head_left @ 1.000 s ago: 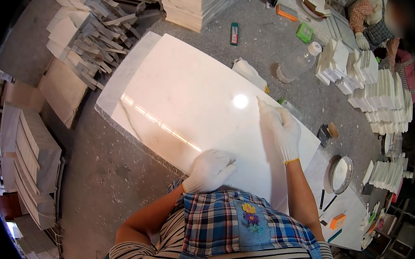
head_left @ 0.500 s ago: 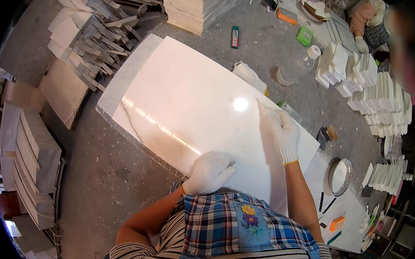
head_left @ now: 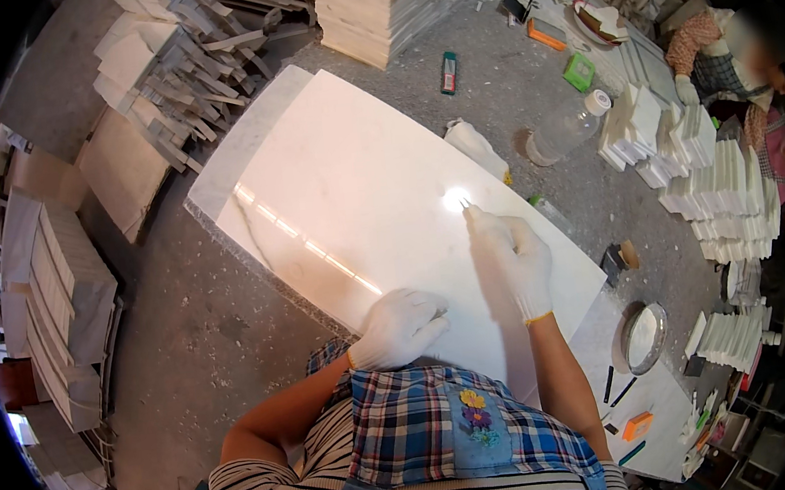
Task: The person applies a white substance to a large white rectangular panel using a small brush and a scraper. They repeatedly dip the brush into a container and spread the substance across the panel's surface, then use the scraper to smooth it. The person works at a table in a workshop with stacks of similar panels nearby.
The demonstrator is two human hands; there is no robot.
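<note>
While the left hand (head_left: 402, 328) lay loosely curled on the near side of the glossy white slab (head_left: 340, 175), whether around anything I couldn't tell, the right hand's (head_left: 519, 260) fingertips pinched a slender pointed thing (head_left: 465, 204) above that slab, which spread beneath both hands.

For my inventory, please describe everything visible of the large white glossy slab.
The large white glossy slab, rectangular, looks like stone, with reflections and a thin dark vein toward its left. It lies flat over a pale grey slab. The white-gloved left hand rests on its near side; contact by the white-gloved right hand is unclear.
</note>
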